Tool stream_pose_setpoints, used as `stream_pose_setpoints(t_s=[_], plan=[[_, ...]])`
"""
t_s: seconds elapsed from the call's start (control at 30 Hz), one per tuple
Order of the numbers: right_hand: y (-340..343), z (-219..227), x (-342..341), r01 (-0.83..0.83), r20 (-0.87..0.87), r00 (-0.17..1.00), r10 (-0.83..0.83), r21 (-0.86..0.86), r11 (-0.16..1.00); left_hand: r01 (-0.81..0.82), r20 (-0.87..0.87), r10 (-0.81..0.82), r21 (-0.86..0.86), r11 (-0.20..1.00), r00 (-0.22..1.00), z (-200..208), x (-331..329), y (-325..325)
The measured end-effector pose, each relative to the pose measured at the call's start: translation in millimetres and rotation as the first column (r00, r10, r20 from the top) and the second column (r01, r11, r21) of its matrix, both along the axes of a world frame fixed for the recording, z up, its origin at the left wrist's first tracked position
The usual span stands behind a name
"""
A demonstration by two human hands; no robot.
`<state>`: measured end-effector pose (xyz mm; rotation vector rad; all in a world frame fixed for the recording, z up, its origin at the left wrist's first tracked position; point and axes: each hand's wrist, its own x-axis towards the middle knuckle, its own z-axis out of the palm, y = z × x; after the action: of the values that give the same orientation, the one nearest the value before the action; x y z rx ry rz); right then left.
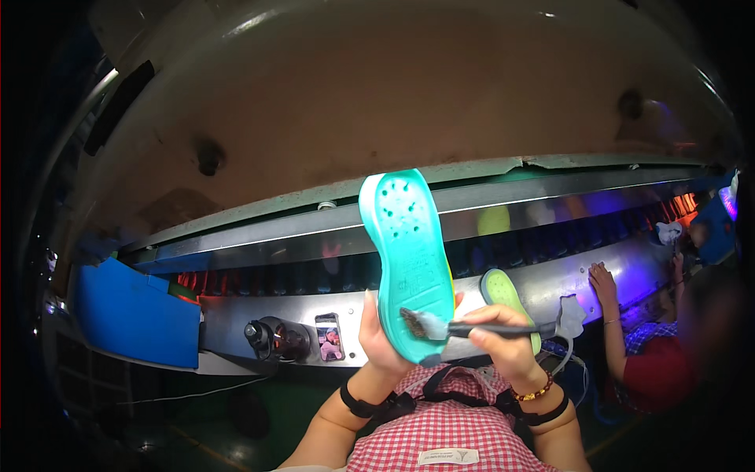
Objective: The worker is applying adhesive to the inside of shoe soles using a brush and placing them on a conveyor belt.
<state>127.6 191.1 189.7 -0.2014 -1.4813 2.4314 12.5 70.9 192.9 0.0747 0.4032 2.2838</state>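
Observation:
A turquoise shoe sole [413, 267], with small round holes at its far end, is held up in front of me. My left hand [379, 338] is closed around its near left edge. In my right hand [507, 346] is a brush [429, 324] with a dark handle, gripped between thumb and fingers. The brush's bristles rest on the near part of the sole's face. A strip of yellow shows behind the sole's right edge. Just past my right hand, a yellow-green sole [503, 289] lies on the metal ledge, partly hidden by that hand.
On the metal ledge [224, 318] to my left stand a dark bottle [279, 340] and a phone [330, 338]. A blue cover [138, 311] closes the left end. Beyond runs a dark roller track; a large hood [409, 94] overhangs it. At right, a co-worker's hand [604, 285] touches the ledge.

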Motion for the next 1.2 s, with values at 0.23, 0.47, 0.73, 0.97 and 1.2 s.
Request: stream_pose_setpoints(t_s=[0.23,0.47,0.73,0.97,1.2], plan=[[12,15,-10,0.083,-0.118,0.993,-0.014,0.604,0.793,0.15,-0.165,-0.143,0.03,0.988,0.976,-14,-24,-1],[25,29,-12,0.057,-0.162,0.984,0.076,0.687,0.725,0.161,-0.223,-0.166,-0.038,0.986,0.961,-10,-33,-6],[26,31,-14,-0.007,-0.192,0.946,0.263,0.796,0.605,0.22,-0.2,-0.229,-0.067,0.973,0.953,-10,-42,-4],[29,32,4,-0.115,-0.105,0.943,0.317,0.79,0.602,0.66,-0.014,-0.661,-0.043,0.75,0.751,-22,-56,-11],[48,33,-5,-0.339,0.105,0.806,0.582,0.889,0.309,0.695,-0.036,-0.783,-0.436,0.572,0.621,-12,-49,-6]])
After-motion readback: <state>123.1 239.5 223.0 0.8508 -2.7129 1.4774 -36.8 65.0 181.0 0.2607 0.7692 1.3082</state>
